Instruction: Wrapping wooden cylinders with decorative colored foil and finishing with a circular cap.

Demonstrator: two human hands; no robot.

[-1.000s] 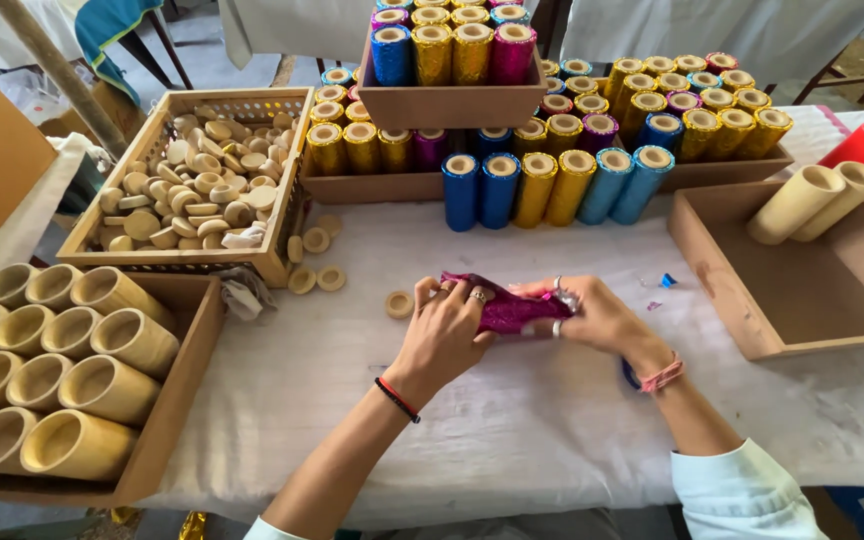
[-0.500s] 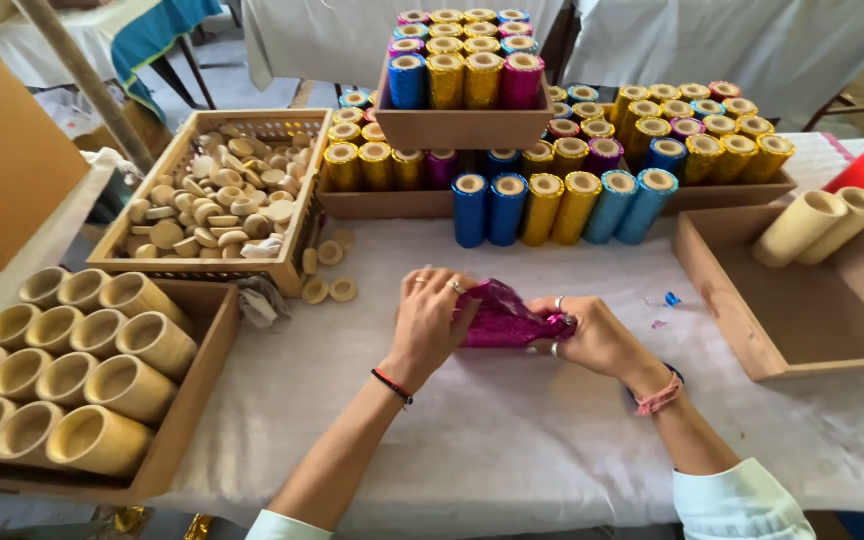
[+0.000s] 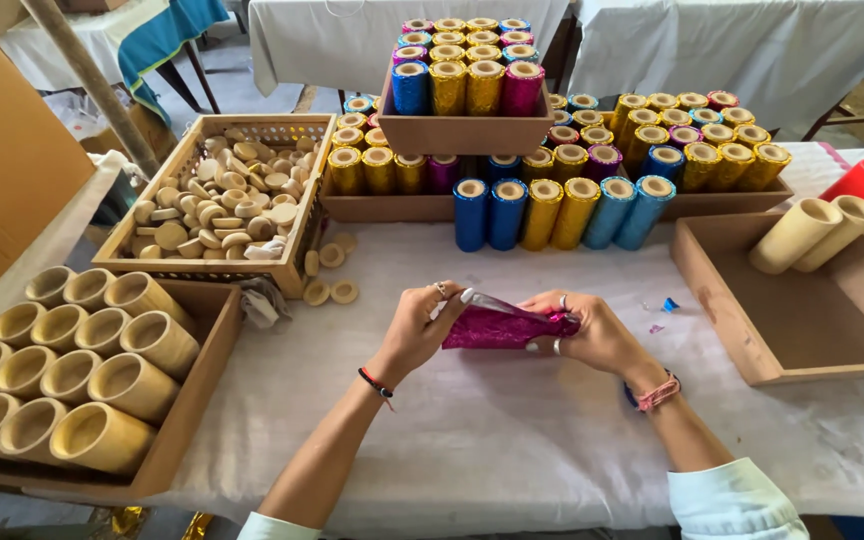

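Magenta foil-wrapped tube [image 3: 500, 327], glittery, lying roughly horizontal between left hand [image 3: 420, 327] and right hand [image 3: 582, 330], held just above the white table. Left fingers pinch a loose shiny foil edge at top; right fingers grip crumpled foil at the right end.

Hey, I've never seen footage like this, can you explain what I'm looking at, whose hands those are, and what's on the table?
There is no machine here: a camera worn on a person's head looks down at their own two bare hands. The left hand and right hand hold, between them, a tube wrapped in shiny magenta foil, each gripping one end with the fingers. They work over a table covered in white cloth. On the left sits a wooden tray of plain hollow bamboo-coloured tubes, and behind it a basket of small round wooden discs. At the back stand rows of foil-wrapped tubes in gold, blue and pink. On the right, a wooden tray holds two plain tubes.
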